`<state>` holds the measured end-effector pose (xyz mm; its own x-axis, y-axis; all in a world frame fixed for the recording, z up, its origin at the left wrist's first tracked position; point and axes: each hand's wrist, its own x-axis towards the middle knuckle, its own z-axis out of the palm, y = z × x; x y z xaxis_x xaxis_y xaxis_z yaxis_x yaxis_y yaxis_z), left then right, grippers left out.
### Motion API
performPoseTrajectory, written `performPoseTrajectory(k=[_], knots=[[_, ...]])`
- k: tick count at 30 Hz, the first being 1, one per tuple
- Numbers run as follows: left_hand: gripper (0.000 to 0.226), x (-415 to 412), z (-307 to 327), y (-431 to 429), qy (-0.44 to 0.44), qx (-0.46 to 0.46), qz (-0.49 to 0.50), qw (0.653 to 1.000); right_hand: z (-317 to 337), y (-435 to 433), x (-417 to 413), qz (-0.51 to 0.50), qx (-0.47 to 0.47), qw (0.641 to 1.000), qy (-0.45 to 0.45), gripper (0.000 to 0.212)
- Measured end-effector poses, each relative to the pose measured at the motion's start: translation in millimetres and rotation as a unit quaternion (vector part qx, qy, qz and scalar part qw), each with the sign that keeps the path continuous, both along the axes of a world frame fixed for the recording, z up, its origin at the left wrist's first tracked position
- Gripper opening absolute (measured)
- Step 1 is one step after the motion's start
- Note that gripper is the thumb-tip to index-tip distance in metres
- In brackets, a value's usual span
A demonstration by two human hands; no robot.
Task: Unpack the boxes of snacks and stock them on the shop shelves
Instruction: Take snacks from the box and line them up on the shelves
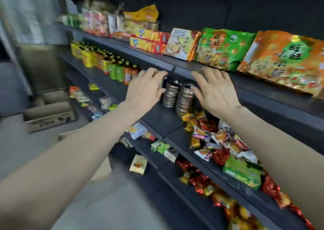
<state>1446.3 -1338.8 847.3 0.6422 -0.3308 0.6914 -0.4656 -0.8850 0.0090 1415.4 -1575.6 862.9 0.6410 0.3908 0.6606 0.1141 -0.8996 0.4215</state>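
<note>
Left hand [147, 87] and right hand [214, 91] bracket two upright snack stacks [171, 96] on the shelf [157, 117], each grip spread flat, probably steadying them against toppling.

dark shelves [157, 117] with snack bags [224, 49], cracker boxes [149, 42], bottles [112, 66], two upright tubes [171, 94], loose packets [219, 138]

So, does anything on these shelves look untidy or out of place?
Yes. On the middle shelf, small snack packets lie in a loose, jumbled heap beside the two upright rolls, not in rows like the bottles further left.
</note>
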Motion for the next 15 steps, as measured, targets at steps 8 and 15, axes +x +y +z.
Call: performPoseTrajectory(k=[8,15], knots=[[0.05,43,-65,206,0.077,0.007,0.128,0.989,-82,191,105,0.126,0.014,0.988,0.084,0.044],[0.047,97,-135,328,0.178,-0.022,0.225,0.958,-161,321,208,0.193,0.007,0.97,0.145,0.04]])
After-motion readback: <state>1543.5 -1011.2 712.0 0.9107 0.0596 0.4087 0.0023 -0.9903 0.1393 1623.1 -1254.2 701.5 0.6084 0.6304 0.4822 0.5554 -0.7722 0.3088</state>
